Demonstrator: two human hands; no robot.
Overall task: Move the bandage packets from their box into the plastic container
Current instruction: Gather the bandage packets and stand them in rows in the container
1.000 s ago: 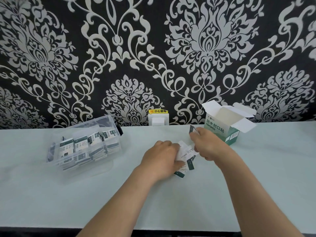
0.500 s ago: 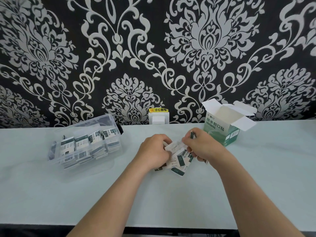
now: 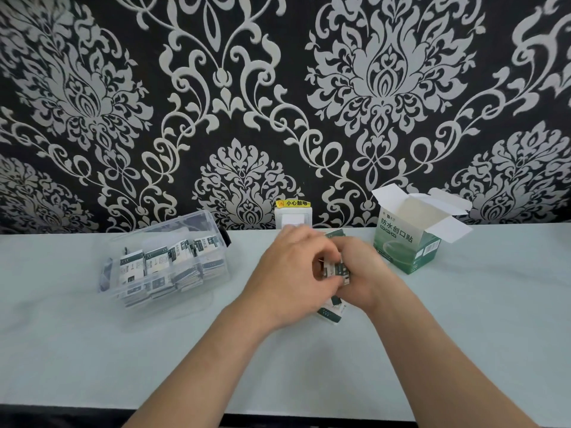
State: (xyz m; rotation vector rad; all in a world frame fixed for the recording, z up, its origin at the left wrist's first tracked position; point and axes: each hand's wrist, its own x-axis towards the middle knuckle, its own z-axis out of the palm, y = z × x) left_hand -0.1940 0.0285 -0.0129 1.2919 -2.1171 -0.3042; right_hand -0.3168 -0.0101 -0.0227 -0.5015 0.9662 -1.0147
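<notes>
Bandage packets (image 3: 335,269) bunched between both hands, probably gripped; few beneath.

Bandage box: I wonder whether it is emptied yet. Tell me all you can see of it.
The bandage box is a green-and-white cardboard carton with Chinese print, standing upright on the table, one corner toward the camera. Its white top flaps are splayed open. Only the table touches it. Its contents are hidden.

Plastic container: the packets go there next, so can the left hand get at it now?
Probably yes: the plastic container stands open on the left hand's side, with only bare table between.
</notes>
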